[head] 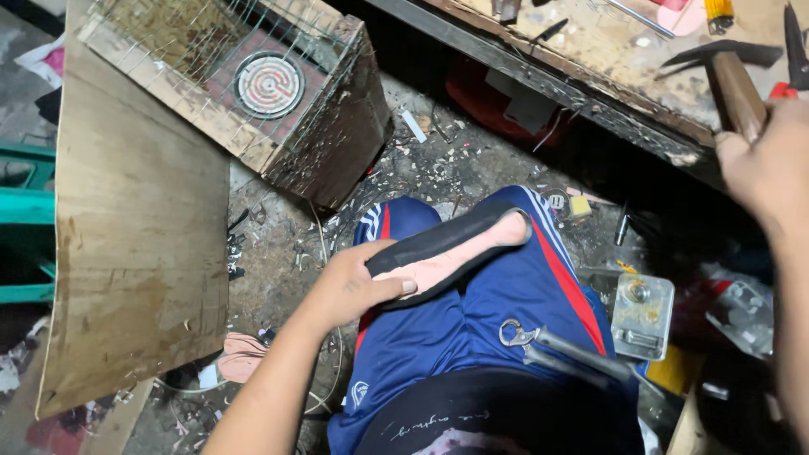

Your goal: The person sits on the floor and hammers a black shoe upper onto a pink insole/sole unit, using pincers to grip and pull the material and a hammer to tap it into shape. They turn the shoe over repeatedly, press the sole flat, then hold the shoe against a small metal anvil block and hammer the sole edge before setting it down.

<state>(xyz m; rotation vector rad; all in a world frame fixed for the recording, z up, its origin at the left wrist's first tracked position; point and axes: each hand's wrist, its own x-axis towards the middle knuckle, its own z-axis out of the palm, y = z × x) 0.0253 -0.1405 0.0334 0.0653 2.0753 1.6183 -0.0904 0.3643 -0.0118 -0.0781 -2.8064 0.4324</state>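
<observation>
Left hand (pixel 358 286) clamped on a black-edged pink shoe sole (pixel 455 253) lying across the blue-trousered thigh (pixel 489 312), right hand (pixel 771 168) gripping a wooden-handled hammer (pixel 735 88) at the workbench (pixel 607 50) edge, pliers (pixel 565 345) resting on the lap, plywood sheet (pixel 135 227) at left.

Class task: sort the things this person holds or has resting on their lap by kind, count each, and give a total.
Hammer, in the right hand: 1
Sandal sole, under the left hand: 1
Pliers, on the lap: 1
Total: 3
</observation>
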